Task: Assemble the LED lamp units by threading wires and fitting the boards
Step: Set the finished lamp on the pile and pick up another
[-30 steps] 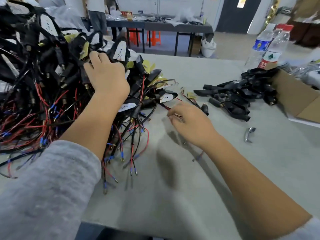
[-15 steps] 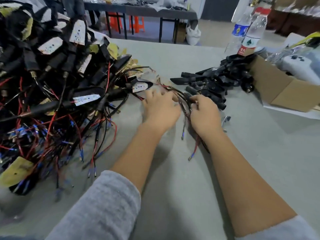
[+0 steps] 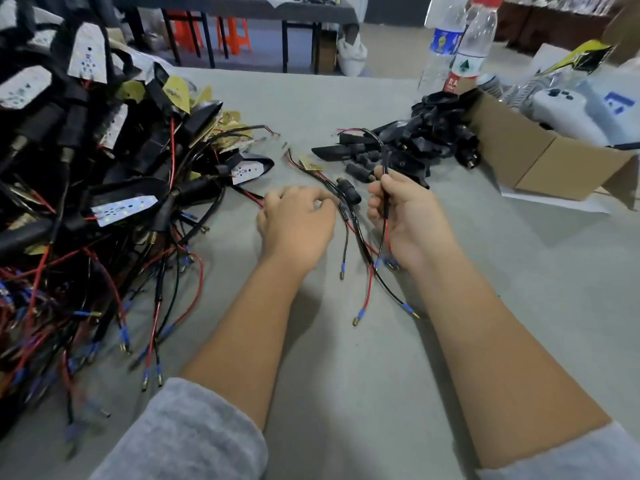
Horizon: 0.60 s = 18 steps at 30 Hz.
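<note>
1. Big heap of finished units [image 3: 104,188] left of the hands: black housings with white LED boards seated, red and black leads trailing toward the near table edge. Judged as the done share, and a large one.
2. Pile of empty housings [image 3: 426,140] right of and beyond the hands, butted against a cardboard box [image 3: 540,161]. No boards or wires seen in them; judged as work still to come.
3. Right hand [image 3: 408,220], just this side of that pile, fingers curled round a black-sleeved wire [image 3: 383,188]; upper end arcs up toward the empty housings, red and black tails hang below the palm.
4. Left hand [image 3: 298,226], just left of the right hand, back up, fingers loosely bent over the table [image 3: 346,375]. Fingertips hidden; grip on anything cannot be told.
5. Loose wire bundle [image 3: 356,237] between the two hands, with a black plug end [image 3: 349,192] and a small yellow board [image 3: 311,164] lying just beyond it.
6. Current unit judged at an early stage: wire picked out, not yet threaded, board not fitted.
7. Two water bottles [image 3: 464,46] beyond the box.
</note>
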Motion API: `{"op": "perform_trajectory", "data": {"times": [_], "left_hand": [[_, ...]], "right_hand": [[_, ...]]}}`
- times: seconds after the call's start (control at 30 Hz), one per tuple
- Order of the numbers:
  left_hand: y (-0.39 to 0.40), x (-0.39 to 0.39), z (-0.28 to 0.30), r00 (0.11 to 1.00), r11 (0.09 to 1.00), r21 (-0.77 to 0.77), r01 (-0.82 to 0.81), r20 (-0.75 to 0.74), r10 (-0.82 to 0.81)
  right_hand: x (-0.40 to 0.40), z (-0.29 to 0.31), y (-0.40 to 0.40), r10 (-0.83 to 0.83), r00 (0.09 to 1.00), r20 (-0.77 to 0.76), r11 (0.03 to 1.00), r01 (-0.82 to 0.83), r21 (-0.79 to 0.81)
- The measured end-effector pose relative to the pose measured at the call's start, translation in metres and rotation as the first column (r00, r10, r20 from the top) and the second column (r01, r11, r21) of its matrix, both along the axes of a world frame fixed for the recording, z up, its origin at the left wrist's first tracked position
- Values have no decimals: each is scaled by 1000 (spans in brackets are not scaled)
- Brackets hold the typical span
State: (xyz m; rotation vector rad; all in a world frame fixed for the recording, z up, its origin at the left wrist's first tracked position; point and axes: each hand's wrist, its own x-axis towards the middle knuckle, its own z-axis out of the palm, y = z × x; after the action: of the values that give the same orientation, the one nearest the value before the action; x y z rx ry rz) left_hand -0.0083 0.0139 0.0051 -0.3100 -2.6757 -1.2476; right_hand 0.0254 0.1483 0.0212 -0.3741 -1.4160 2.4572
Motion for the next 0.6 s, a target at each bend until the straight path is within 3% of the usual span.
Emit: {"op": "perform_trajectory", "data": {"times": [0.17,0.3,0.47,0.6], "left_hand": [[1,8,10,986,963,235,130,73,-151],[7,16,11,923,891,281,355,45,-382],[19,23,6,876,865,161,474,12,-482],[19,22,6,888,881,115,459,-34,-459]], "right_hand": [[2,2,-3,65,995,-76,998,-63,24],[2,2,-2,17,986,-166,998,-27,-57],[2,5,-2,-17,984,-176,999,10,-40],[3,7,4,-32,990,-136,999,29,-28]]}}
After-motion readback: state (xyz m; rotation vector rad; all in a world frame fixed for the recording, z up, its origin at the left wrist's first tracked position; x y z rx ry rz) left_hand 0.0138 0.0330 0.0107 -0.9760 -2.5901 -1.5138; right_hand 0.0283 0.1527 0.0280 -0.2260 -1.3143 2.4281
